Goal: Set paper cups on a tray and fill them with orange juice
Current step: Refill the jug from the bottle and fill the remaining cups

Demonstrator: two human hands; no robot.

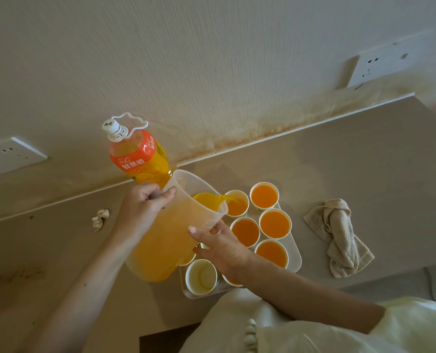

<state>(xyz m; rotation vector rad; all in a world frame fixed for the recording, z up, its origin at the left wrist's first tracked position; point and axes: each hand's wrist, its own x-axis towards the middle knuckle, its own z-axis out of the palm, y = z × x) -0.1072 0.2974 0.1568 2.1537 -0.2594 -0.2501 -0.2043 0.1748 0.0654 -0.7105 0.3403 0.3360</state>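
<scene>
Pitcher (161,245) (tilted, pouring) gripped between left fingers (168,194) and right fingers (196,231).

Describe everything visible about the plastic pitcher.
The pitcher is translucent plastic, wide-mouthed, largely full of orange juice. It is tilted toward the tray, its spout pouring into a paper cup. The left hand grips its handle; the right hand holds its side below the rim.
</scene>
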